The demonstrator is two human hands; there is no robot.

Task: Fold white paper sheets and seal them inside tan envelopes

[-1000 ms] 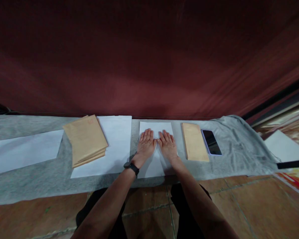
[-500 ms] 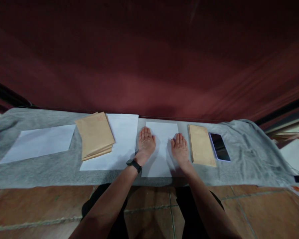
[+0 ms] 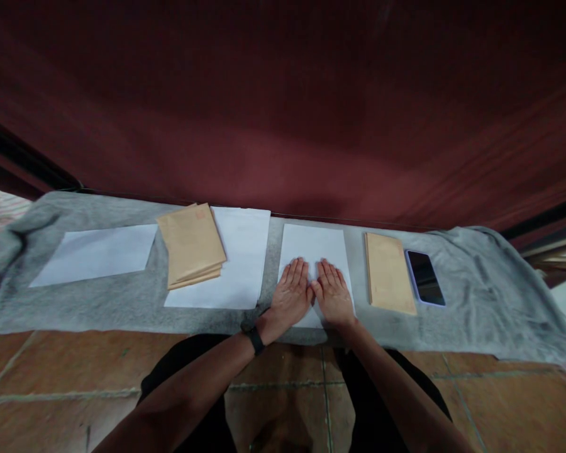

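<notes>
A white sheet of paper [image 3: 314,242] lies in front of me on a grey cloth. My left hand [image 3: 291,294] rests flat on its left part, fingers stretched out. On its right part my right hand [image 3: 332,296] lies flat too, fingers extended, the two thumbs close together near the middle. Neither hand grips anything. Left of the hands, a stack of brown envelopes [image 3: 192,244] sits askew on larger white paper sheets [image 3: 245,251]. To the right is a neater pile of brown envelopes [image 3: 391,274].
Beside the right envelopes lies a phone [image 3: 425,278] with a purple edge. Another white sheet [image 3: 94,255] is at the far left. The grey cloth [image 3: 481,296] covers the long narrow surface and wrinkles at the right. A dark red panel [image 3: 283,157] rises behind it.
Both hands have moved inward over the sheet and nearer to me, so the thumbs now almost meet. The view has shifted slightly; envelopes and phone stay in place on the cloth.
</notes>
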